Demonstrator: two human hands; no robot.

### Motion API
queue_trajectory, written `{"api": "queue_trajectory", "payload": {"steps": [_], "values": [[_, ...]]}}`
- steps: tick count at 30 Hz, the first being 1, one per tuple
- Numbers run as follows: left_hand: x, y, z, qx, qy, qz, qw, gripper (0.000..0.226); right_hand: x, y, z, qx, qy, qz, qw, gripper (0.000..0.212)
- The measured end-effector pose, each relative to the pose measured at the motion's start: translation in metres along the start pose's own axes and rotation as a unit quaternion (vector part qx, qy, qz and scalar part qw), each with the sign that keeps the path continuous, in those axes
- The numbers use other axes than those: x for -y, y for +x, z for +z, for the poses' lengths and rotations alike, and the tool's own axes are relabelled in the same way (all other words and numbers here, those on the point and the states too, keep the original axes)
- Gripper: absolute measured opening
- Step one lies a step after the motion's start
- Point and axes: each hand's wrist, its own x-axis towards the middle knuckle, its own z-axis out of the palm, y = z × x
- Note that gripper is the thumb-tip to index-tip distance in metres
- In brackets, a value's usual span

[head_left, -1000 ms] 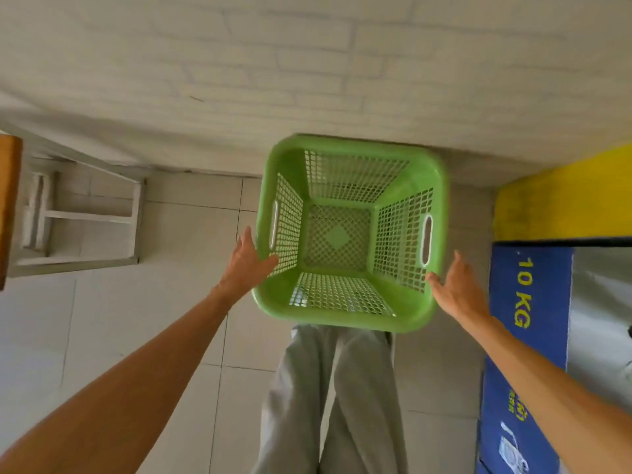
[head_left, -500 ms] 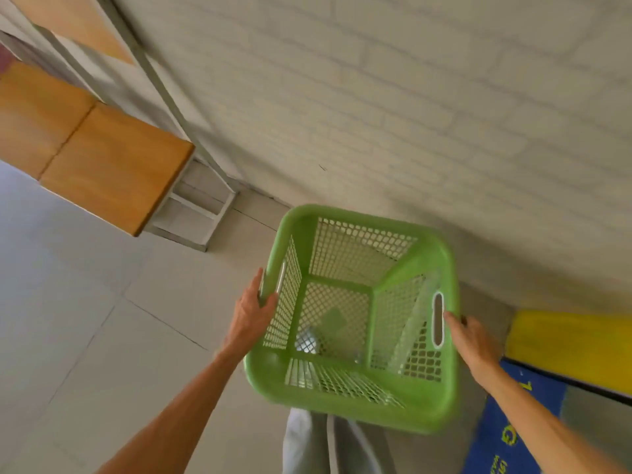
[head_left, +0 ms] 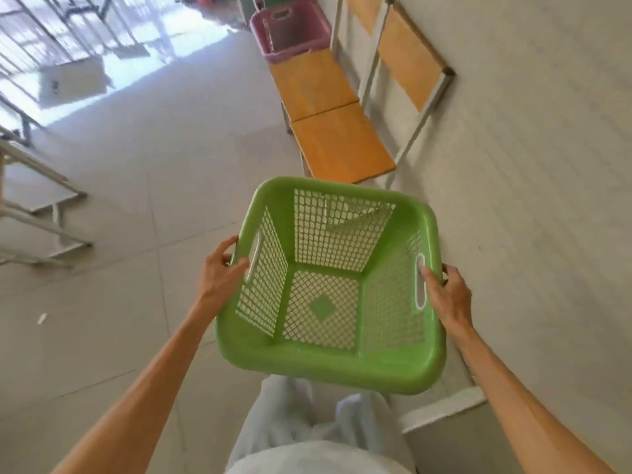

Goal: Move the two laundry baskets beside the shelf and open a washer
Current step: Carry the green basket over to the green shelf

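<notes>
An empty green plastic laundry basket with latticed walls hangs in the air in front of me, above the tiled floor. My left hand grips its left rim at the handle slot. My right hand grips the right rim, fingers through the other handle slot. A pink laundry basket stands on the floor far ahead, at the end of the bench by a metal-framed shelf. No washer is in view.
A bench of orange wooden seats on a metal frame runs along the white brick wall on the right. Metal frames stand at the left. The tiled floor stretches between them. My legs in pale trousers are below the basket.
The view has swung left, away from the wall and the blue and yellow machine, down the room. Both hands went from touching the basket's sides to gripping its handles, and it is carried along.
</notes>
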Motion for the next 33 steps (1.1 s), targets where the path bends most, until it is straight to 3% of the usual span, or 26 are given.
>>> {"api": "queue_trajectory", "payload": {"steps": [5, 14, 22, 28, 33], "values": [[0.026, 0.025, -0.101, -0.071, -0.056, -0.016, 0.996, 0.063, 0.120, 0.007, 0.083, 0.050, -0.020, -0.075, 0.996, 0.025], [0.042, 0.126, -0.246, -0.118, -0.166, -0.023, 0.979, 0.062, 0.287, 0.016, 0.220, 0.084, -0.034, -0.129, 0.987, 0.033], [0.017, 0.264, -0.299, -0.142, -0.194, 0.000, 0.971, 0.063, 0.395, 0.081, 0.306, 0.059, -0.003, -0.107, 0.993, 0.030], [-0.028, 0.408, -0.328, -0.096, -0.188, 0.001, 0.977, 0.067, 0.484, 0.165, 0.358, 0.064, 0.054, -0.084, 0.993, 0.023], [-0.085, 0.526, -0.347, -0.070, -0.157, 0.015, 0.985, 0.065, 0.580, 0.245, 0.394, 0.069, 0.044, -0.082, 0.993, 0.044]]}}
